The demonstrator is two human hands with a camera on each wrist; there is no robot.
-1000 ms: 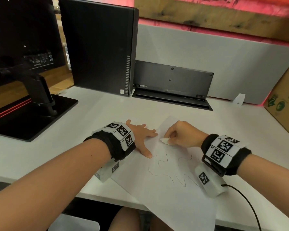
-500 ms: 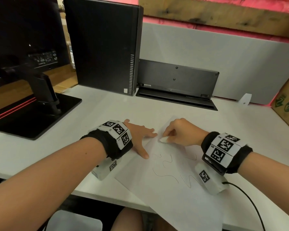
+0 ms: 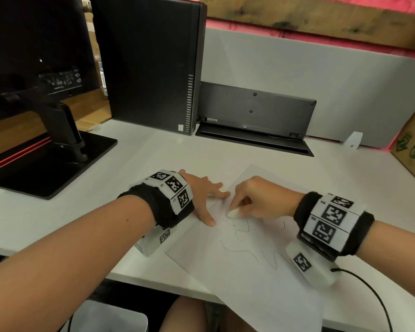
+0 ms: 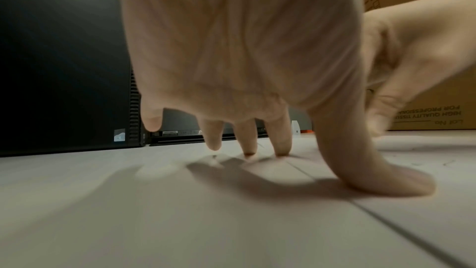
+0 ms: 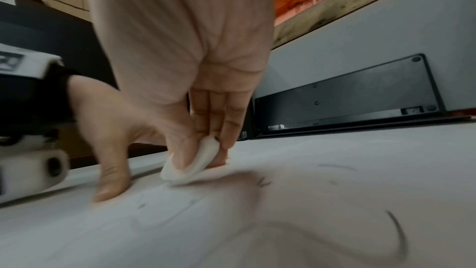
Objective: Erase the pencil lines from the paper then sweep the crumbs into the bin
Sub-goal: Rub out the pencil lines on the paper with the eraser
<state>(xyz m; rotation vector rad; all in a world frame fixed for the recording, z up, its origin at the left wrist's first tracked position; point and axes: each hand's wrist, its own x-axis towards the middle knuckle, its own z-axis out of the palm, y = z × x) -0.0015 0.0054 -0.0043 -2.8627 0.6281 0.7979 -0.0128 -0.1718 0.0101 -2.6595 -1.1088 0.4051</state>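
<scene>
**A:** Several wavy grey pencil lines (image 3: 240, 245) are left on your white sheet of paper (image 3: 249, 283), so the erasing is only partly done. Your right hand (image 3: 261, 200) pinches the small white oval eraser (image 3: 233, 213) between thumb and closed fingers (image 5: 219, 113), pressed to the paper at the upper end of the scribble.

**B:** What has changed in the last second?

**A:** You have brought the eraser a little nearer to you, onto the line tips beside your left thumb. The marks there look paler and smeared in the right wrist view, which I judge to mean the rubbing is working downwards. Your left hand (image 3: 201, 195) has stayed put, fingers (image 4: 247, 140) spread and straight, holding nothing, with the thumb and at least two fingertips on the sheet's left edge.

**B:** And room to move?

**A:** The paper's near corner overhangs the front edge of the white worktop (image 3: 58, 212), so hard strokes toward you could buckle it. To the right the sheet is open. A pale grey bin (image 3: 110, 317) sits under the worktop edge on your left, handy for sweeping. I cannot make out crumbs yet.
</scene>
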